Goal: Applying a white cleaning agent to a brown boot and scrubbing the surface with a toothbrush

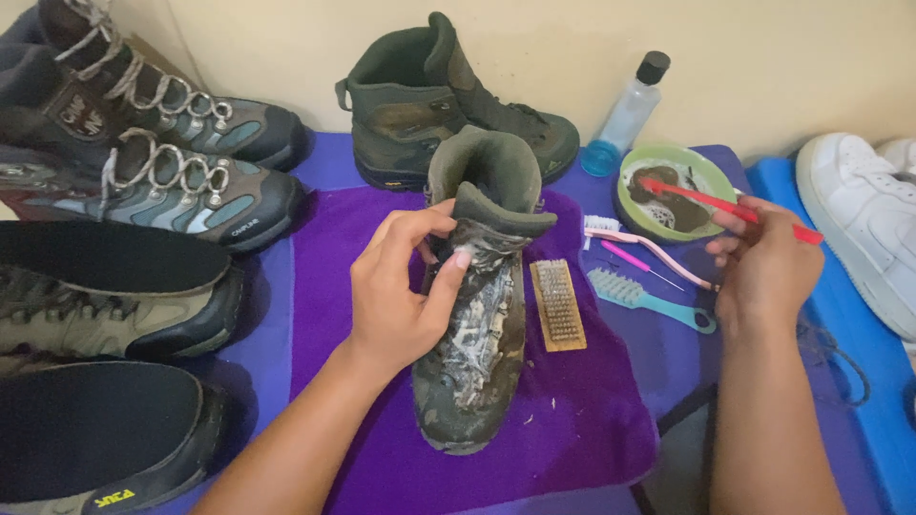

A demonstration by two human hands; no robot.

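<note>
From the head view, the left hand (pixel 401 286) pinches the tongue of a muddy, foam-covered boot (pixel 477 324) standing on a purple cloth (pixel 592 420). The right hand (pixel 768 262) is closed around a red brush (pixel 725 203) — its head dips into a green bowl (pixel 630 172). A wooden brush (pixel 558 305) lies just beside the boot.

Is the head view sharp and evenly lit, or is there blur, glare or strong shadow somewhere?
Head view: light is soft and even, with no harsh glare; the left hand on the muddy boot is sharp; the right hand with the red brush is slightly soft; faint shadows lie beside the boot on the purple cloth; the edges look a little stretched.
</note>
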